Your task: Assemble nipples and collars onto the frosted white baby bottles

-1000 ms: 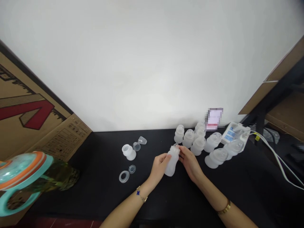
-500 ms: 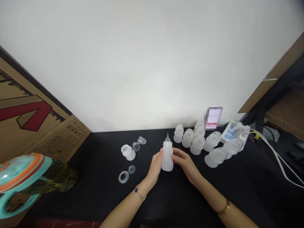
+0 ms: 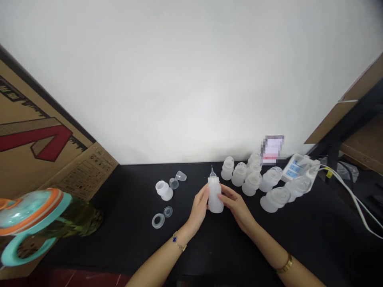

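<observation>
A translucent white bottle [image 3: 215, 194] stands upright on the black table [image 3: 125, 235], with a thin pointed tip on top. My left hand [image 3: 200, 209] cups its left side and my right hand [image 3: 235, 204] cups its right side, fingers curled against it. To the left lie loose parts: a white collar piece [image 3: 164, 190], a small clear cup [image 3: 172, 183], a clear cap [image 3: 181, 175], a flat ring [image 3: 158, 221] and a small disc [image 3: 168, 211].
Several white bottles [image 3: 253, 179] cluster at the right rear. Behind them lie a white power strip [image 3: 296, 168] and cables [image 3: 353, 199]. A cardboard box [image 3: 44, 151] leans at the left, with a teal and orange cup [image 3: 32, 223] in front. A dark shelf [image 3: 353, 119] stands at right.
The bottle, tilted between my hands a second ago, has been stood upright on the table. Both hands now rest at its sides.
</observation>
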A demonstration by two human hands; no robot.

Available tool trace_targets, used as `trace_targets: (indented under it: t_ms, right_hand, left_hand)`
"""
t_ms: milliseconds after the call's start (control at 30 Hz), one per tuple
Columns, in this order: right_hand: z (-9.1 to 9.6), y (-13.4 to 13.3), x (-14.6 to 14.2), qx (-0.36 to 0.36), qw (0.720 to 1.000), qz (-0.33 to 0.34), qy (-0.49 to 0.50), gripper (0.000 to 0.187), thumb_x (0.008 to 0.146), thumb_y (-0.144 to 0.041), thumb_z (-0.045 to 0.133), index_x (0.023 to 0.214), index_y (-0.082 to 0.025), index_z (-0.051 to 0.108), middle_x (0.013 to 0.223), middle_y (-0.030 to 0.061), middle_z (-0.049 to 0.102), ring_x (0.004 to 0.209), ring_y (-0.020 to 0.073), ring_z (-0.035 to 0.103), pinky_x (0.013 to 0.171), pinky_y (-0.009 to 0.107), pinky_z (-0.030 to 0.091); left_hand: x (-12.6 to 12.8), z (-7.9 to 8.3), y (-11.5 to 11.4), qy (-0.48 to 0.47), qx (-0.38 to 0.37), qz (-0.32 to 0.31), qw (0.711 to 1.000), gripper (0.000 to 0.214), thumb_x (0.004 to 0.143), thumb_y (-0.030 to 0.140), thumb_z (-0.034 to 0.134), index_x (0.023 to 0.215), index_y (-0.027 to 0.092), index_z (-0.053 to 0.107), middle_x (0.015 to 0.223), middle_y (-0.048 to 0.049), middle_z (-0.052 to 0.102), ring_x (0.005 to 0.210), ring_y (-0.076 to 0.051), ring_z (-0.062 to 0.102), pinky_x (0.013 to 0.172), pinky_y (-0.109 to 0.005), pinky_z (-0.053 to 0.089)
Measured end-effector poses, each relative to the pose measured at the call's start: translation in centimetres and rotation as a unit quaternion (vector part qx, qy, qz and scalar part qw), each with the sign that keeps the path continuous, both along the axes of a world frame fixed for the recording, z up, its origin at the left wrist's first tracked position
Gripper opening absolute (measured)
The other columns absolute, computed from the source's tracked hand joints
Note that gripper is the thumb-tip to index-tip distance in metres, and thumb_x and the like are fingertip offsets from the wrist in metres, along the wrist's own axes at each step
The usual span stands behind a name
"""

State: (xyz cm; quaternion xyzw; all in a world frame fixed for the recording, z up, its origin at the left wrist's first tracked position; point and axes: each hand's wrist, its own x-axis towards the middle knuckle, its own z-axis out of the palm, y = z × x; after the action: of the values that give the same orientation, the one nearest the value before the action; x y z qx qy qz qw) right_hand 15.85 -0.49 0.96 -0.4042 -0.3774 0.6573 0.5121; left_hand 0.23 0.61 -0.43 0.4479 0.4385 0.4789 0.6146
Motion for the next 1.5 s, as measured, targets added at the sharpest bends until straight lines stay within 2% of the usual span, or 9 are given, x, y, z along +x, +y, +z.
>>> trace_targets:
  t_ms: [133, 300, 467, 600, 867, 1067, 1233, 1367, 1500]
  right_hand:
    - [0.1, -0.1, 0.0, -0.007, 1.000, -0.005, 0.012, 0.052, 0.078, -0.040, 0.077, 0.128, -0.031, 0.064, 0.126, 0.0056, 0.068, 0.116, 0.0313, 0.061, 0.096, 0.046, 0.047]
    - [-0.1, -0.1, 0.0, -0.023, 0.999, -0.009, 0.021, 0.053, 0.077, -0.040, 0.078, 0.127, -0.029, 0.064, 0.120, 0.0062, 0.071, 0.111, 0.0295, 0.064, 0.095, 0.044, 0.048]
    - [0.2, -0.1, 0.0, -0.043, 0.999, -0.012, 0.019, 0.053, 0.076, -0.043, 0.078, 0.125, -0.029, 0.065, 0.119, 0.0061, 0.072, 0.109, 0.0289, 0.065, 0.093, 0.042, 0.049]
    - [0.7, -0.2, 0.0, -0.051, 0.998, -0.008, 0.024, 0.051, 0.078, -0.042, 0.077, 0.125, -0.028, 0.064, 0.118, 0.0058, 0.072, 0.109, 0.0288, 0.065, 0.094, 0.042, 0.048]
    - [1.3, -0.4, 0.0, -0.062, 0.998, -0.008, 0.029, 0.051, 0.075, -0.043, 0.079, 0.122, -0.028, 0.067, 0.116, 0.0058, 0.072, 0.109, 0.0311, 0.064, 0.094, 0.045, 0.048]
    - [1.3, -0.5, 0.0, -0.064, 0.998, -0.002, 0.028, 0.050, 0.077, -0.043, 0.077, 0.123, -0.028, 0.066, 0.115, 0.0055, 0.072, 0.107, 0.0302, 0.065, 0.093, 0.044, 0.048]
    - [1.3, -0.4, 0.1, -0.060, 0.998, 0.002, 0.036, 0.049, 0.078, -0.043, 0.076, 0.124, -0.028, 0.066, 0.117, 0.0051, 0.072, 0.108, 0.0289, 0.064, 0.091, 0.041, 0.048]
    - [1.2, -0.3, 0.1, -0.062, 0.998, -0.003, 0.029, 0.049, 0.078, -0.044, 0.076, 0.123, -0.028, 0.066, 0.117, 0.0051, 0.072, 0.108, 0.0293, 0.065, 0.090, 0.040, 0.049]
    - [0.9, -0.2, 0.1, -0.063, 0.998, -0.003, 0.031, 0.048, 0.078, -0.043, 0.076, 0.123, -0.028, 0.066, 0.117, 0.0048, 0.072, 0.108, 0.0292, 0.065, 0.089, 0.040, 0.049]
  left_hand:
    - [-0.3, -0.3, 0.3, 0.057, 0.057, -0.018, 0.997, 0.050, 0.096, 0.052, 0.048, 0.135, 0.023, 0.058, 0.139, -0.0111, 0.056, 0.124, -0.028, 0.055, 0.092, -0.034, 0.054]
    - [-1.3, 0.2, 1.0, 0.213, 0.161, -0.014, 0.964, 0.045, 0.101, 0.046, 0.036, 0.132, 0.023, 0.060, 0.147, -0.0096, 0.047, 0.121, -0.027, 0.057, 0.078, -0.033, 0.060]
    - [-3.5, 0.5, 2.5, 0.473, 0.320, 0.137, 0.810, 0.040, 0.101, 0.030, 0.040, 0.137, 0.022, 0.054, 0.150, -0.0116, 0.043, 0.136, -0.028, 0.043, 0.111, -0.047, 0.039]
    - [-4.9, -0.5, 4.0, 0.562, 0.307, 0.186, 0.745, 0.044, 0.099, 0.027, 0.041, 0.137, 0.008, 0.051, 0.152, -0.0223, 0.037, 0.144, -0.036, 0.027, 0.115, -0.055, 0.028]
    - [-6.1, -2.4, 5.4, 0.624, 0.228, 0.193, 0.722, 0.052, 0.096, 0.026, 0.042, 0.144, 0.003, 0.042, 0.152, -0.0274, 0.034, 0.145, -0.042, 0.020, 0.113, -0.063, 0.020]
    - [-6.1, -1.9, 5.1, 0.672, 0.239, 0.167, 0.681, 0.054, 0.087, 0.002, 0.040, 0.139, 0.011, 0.051, 0.138, -0.0216, 0.052, 0.138, -0.036, 0.037, 0.115, -0.061, 0.020]
    - [-5.8, -2.0, 4.6, 0.697, 0.273, 0.115, 0.653, 0.071, 0.071, -0.013, 0.039, 0.135, 0.015, 0.054, 0.138, -0.0187, 0.051, 0.135, -0.030, 0.043, 0.114, -0.056, 0.029]
    - [-5.8, -2.4, 4.7, 0.673, 0.292, 0.093, 0.673, 0.067, 0.073, -0.014, 0.038, 0.130, 0.016, 0.057, 0.144, -0.0173, 0.046, 0.135, -0.029, 0.044, 0.112, -0.050, 0.035]
    - [-5.5, -1.8, 4.6, 0.611, 0.281, 0.092, 0.734, 0.051, 0.084, -0.004, 0.043, 0.125, 0.021, 0.061, 0.144, -0.0140, 0.049, 0.130, -0.030, 0.049, 0.110, -0.049, 0.036]
